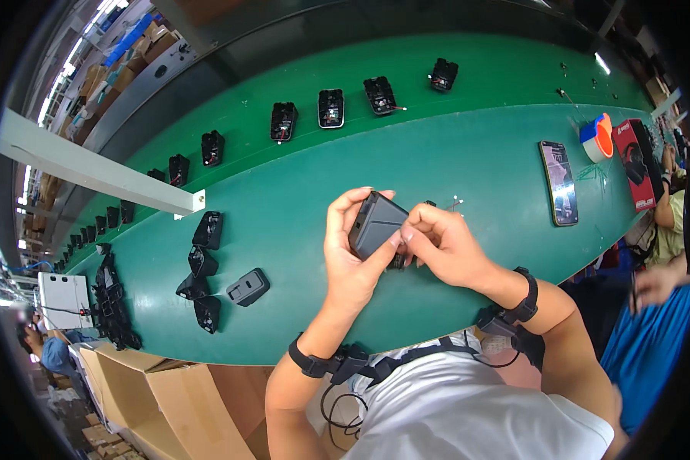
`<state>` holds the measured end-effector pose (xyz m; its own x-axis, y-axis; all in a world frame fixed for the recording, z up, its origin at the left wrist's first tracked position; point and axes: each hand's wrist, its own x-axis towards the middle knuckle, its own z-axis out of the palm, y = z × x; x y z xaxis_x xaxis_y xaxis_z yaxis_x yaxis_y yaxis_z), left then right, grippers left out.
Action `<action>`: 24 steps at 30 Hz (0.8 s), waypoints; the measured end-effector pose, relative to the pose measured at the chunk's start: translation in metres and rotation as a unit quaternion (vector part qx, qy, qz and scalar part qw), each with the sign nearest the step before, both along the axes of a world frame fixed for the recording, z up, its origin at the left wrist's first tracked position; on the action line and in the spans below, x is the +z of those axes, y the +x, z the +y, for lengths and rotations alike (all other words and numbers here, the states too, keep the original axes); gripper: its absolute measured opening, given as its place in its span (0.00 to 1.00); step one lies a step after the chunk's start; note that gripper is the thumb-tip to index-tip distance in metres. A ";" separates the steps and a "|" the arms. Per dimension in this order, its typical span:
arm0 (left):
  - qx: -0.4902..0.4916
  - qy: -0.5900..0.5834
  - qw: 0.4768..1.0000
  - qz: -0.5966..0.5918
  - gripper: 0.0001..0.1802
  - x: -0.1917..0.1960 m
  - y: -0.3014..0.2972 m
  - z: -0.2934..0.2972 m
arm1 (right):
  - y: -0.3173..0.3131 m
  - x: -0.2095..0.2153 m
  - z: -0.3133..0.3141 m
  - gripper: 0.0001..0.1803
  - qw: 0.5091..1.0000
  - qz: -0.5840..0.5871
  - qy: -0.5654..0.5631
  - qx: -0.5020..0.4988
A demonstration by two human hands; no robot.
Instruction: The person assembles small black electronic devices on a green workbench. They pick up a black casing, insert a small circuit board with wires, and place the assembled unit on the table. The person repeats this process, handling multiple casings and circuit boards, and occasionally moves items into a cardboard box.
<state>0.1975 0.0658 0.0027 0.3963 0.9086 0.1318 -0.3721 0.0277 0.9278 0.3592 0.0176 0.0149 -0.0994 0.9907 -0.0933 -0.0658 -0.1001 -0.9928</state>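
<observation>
Above the green table, my left hand (pixel 351 249) is wrapped round a dark grey plastic housing (pixel 379 222) with slanted faces. The fingers of my right hand (pixel 445 244) pinch at the housing's right edge; whether a small part sits between those fingertips is hidden. A small dark piece (pixel 397 261) shows just under the hands, partly covered. Left of my hands a grey rectangular casing (pixel 248 287) with a recessed face lies on the table. Beyond it stands a column of black angular shells (pixel 202 261).
Along the far green strip (pixel 245 115) stand several black units (pixel 330 108) with wires. A phone (pixel 559 184), an orange-and-blue tape roll (pixel 596 138) and a red box (pixel 636 165) lie at the right. A white metal bar (pixel 100 165) crosses the left; cardboard boxes (pixel 184 399) stand below. Another person's hand (pixel 658 285) is at the right.
</observation>
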 end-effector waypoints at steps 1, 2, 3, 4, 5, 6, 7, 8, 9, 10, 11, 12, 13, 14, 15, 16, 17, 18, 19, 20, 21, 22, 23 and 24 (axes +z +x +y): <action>0.018 -0.002 1.000 0.007 0.33 -0.002 0.000 0.000 | 0.000 0.000 0.000 0.07 1.000 0.003 -0.014 0.009; 0.036 -0.005 0.999 0.014 0.33 -0.006 0.000 0.001 | 0.001 0.000 0.000 0.07 0.997 0.025 -0.061 0.030; 0.055 -0.006 0.998 0.020 0.33 -0.006 0.001 0.002 | 0.000 0.000 0.000 0.07 0.998 0.034 -0.057 0.024; 0.059 -0.012 0.998 0.021 0.35 -0.003 0.001 0.003 | -0.004 0.000 -0.001 0.08 0.998 0.042 -0.053 0.017; 0.067 -0.008 0.998 0.018 0.35 0.003 0.000 0.004 | -0.006 0.000 -0.001 0.08 0.997 0.051 -0.049 0.011; 0.075 -0.005 0.997 0.017 0.35 0.008 -0.002 0.007 | -0.007 -0.003 0.000 0.06 0.996 0.084 0.000 -0.007; 0.087 -0.008 0.996 0.016 0.35 0.009 -0.007 0.008 | 0.000 -0.005 0.001 0.05 0.999 0.009 0.032 0.024; 0.095 -0.021 0.995 0.005 0.35 0.011 -0.012 0.013 | 0.013 -0.005 0.005 0.04 0.994 -0.066 0.065 0.056; 0.104 -0.016 0.994 -0.002 0.33 0.006 -0.016 0.019 | 0.021 -0.006 0.004 0.03 0.982 -0.138 0.094 0.089; 0.113 -0.044 0.992 -0.022 0.30 0.006 -0.018 0.022 | 0.022 -0.001 0.004 0.05 0.964 -0.186 0.157 0.104; 0.123 -0.072 0.989 -0.042 0.28 0.007 -0.018 0.023 | 0.016 -0.006 0.000 0.08 0.945 -0.224 0.215 0.104; 0.094 -0.110 0.986 -0.082 0.28 0.010 -0.019 0.026 | 0.006 -0.007 0.000 0.11 0.920 -0.260 0.277 0.099; 0.066 -0.147 0.980 -0.121 0.28 0.012 -0.018 0.027 | -0.003 -0.008 -0.001 0.13 0.889 -0.294 0.337 0.094; 0.037 -0.183 0.969 -0.160 0.28 0.012 -0.019 0.026 | -0.011 -0.011 -0.003 0.18 0.875 -0.325 0.350 0.074; 0.028 -0.181 0.971 -0.153 0.29 0.011 -0.020 0.027 | -0.014 -0.014 -0.003 0.17 0.866 -0.354 0.342 0.088; 0.018 -0.178 0.973 -0.145 0.30 0.006 -0.021 0.028 | -0.016 -0.017 -0.003 0.17 0.856 -0.382 0.333 0.102; 0.008 -0.176 0.975 -0.137 0.31 0.003 -0.023 0.028 | -0.018 -0.022 -0.003 0.16 0.844 -0.410 0.325 0.115; -0.005 -0.173 0.975 -0.140 0.31 0.000 -0.023 0.028 | -0.015 -0.028 -0.002 0.13 0.854 -0.394 0.320 0.113; -0.009 -0.170 0.975 -0.142 0.31 0.000 -0.023 0.028 | -0.014 -0.030 -0.002 0.12 0.854 -0.393 0.320 0.115; -0.015 -0.168 0.975 -0.143 0.31 0.002 -0.024 0.029 | -0.014 -0.029 -0.002 0.11 0.854 -0.393 0.320 0.116; -0.025 -0.169 0.974 -0.147 0.31 0.001 -0.021 0.028 | -0.011 -0.028 -0.003 0.10 0.854 -0.397 0.316 0.115; -0.017 -0.170 0.976 -0.134 0.30 0.003 -0.017 0.026 | -0.010 -0.028 -0.005 0.09 0.868 -0.381 0.300 0.108; -0.022 -0.139 0.983 -0.114 0.28 -0.002 -0.019 0.026 | -0.013 -0.030 -0.004 0.09 0.888 -0.335 0.300 0.095; -0.012 -0.113 0.990 -0.084 0.27 -0.002 -0.019 0.025 | -0.013 -0.033 -0.001 0.10 0.904 -0.298 0.298 0.074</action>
<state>0.1785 0.0908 0.0007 0.4074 0.9132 -0.0087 -0.5169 0.2385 0.8222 0.3461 0.0167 -0.0183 -0.3423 0.8630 0.3716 0.4684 0.4995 -0.7287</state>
